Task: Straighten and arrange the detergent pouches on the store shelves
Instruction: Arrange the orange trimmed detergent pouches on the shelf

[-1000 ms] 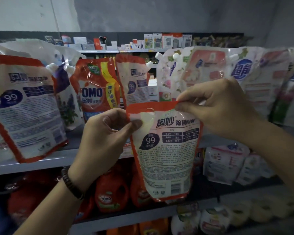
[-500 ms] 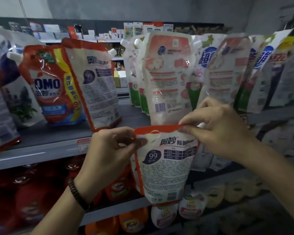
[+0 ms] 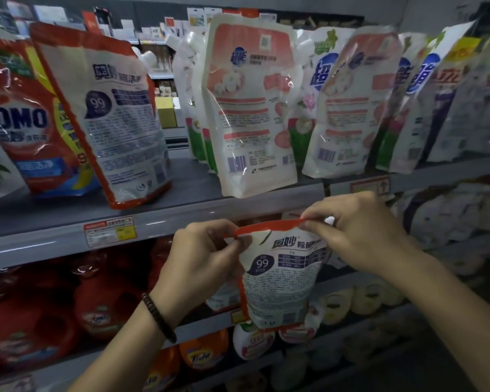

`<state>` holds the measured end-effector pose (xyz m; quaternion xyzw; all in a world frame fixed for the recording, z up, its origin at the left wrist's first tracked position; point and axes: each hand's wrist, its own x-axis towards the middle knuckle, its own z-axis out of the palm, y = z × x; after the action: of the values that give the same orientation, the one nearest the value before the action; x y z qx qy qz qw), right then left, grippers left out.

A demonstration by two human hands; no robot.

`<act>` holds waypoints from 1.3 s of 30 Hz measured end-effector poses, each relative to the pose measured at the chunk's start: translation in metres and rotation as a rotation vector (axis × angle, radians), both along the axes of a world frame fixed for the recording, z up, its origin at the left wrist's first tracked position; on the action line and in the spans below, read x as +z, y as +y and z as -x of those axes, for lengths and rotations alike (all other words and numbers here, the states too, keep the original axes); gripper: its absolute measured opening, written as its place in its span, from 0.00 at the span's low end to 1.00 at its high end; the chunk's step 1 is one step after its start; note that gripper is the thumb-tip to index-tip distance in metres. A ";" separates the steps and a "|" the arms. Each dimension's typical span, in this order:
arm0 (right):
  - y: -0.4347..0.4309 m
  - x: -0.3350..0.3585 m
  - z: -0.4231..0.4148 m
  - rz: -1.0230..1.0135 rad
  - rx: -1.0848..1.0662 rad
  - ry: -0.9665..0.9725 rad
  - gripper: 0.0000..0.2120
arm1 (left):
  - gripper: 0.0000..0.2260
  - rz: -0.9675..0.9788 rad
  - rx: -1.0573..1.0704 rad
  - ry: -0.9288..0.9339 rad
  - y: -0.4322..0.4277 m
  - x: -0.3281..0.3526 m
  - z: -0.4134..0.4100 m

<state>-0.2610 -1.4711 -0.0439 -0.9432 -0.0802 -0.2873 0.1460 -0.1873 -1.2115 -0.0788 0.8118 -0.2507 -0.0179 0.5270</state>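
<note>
"OMO" on red pouch. "99" on white-backed pouch beside it and on held pouch, also "奥妙". "Tide" on orange bottle below.

Pouches stand in a row along the upper shelf: the middle pouch at the front edge, more to its right, the left pouch toward the left end. Below that front edge, before the bottles on the lower shelf, the held pouch hangs between the left hand, pinching its top left corner, and the right hand, pinching its top right.
</note>
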 end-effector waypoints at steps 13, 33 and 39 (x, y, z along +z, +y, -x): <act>-0.010 -0.065 -0.017 -0.115 -0.196 -0.026 0.04 | 0.13 0.139 -0.010 0.209 -0.037 -0.059 -0.005; -0.071 -0.122 -0.088 -0.318 -0.052 -0.003 0.03 | 0.03 0.194 0.225 0.275 -0.109 -0.100 -0.034; -0.072 -0.150 -0.101 -0.324 -0.020 0.159 0.06 | 0.03 -0.114 0.325 0.131 -0.114 -0.112 -0.031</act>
<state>-0.1595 -1.5430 -0.1938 -0.9278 -0.0117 -0.2222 0.2994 -0.1562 -1.3256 -0.1908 0.8673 -0.0799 0.0002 0.4913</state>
